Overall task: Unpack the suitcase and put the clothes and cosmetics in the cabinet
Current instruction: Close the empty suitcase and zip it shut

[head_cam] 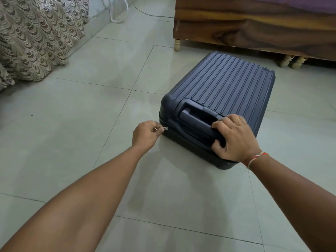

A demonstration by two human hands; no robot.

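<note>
I'm looking at the navy blue ribbed hard-shell suitcase (221, 99) lying flat and shut on the pale tiled floor (81, 110), just in front of the wooden bed frame (254, 28); I'm judging it stiff, smooth-sided and probably heavy, best steadied by its end handle. My left hand (146, 134) is pinching the small metal zipper pull (165, 128) at the suitcase's near-left corner, while my right hand (235, 138) is curling around the near end of the dark moulded handle (196, 120).
</note>
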